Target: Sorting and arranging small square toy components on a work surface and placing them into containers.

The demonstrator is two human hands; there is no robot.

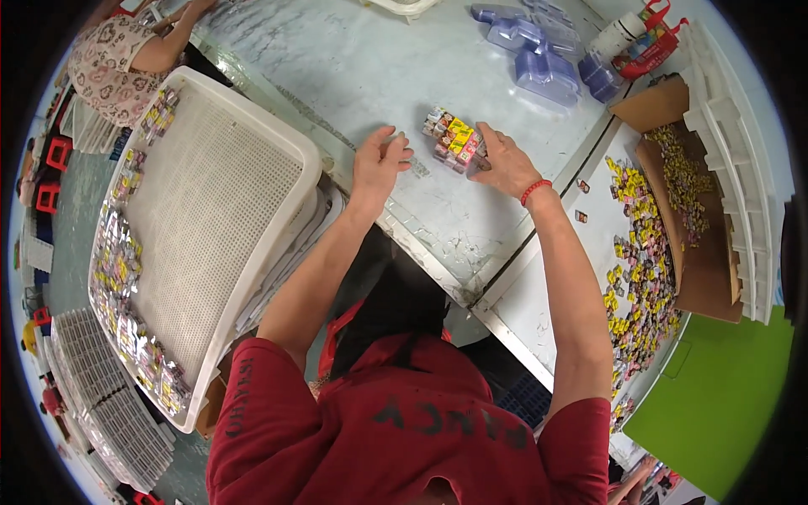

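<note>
A small clear plastic box (452, 137) packed with tiny yellow, pink and dark printed pieces sits on the pale marbled tabletop (370, 76). My right hand (507, 162), with a red bead bracelet at its wrist, grips the box's right end between thumb and fingers. To the left of the box, my left hand (380, 165) hovers apart from it, its fingers bent and spread with nothing in them. The pieces inside are too small to make out singly.
Left of me, a white perforated tray (307, 156) holds packed boxes along its far side. Loose yellow printed pieces (640, 252) heap on the right, beside a cardboard box (707, 273). Empty clear boxes (547, 76) lie at the back. Another person (118, 63) works at far left.
</note>
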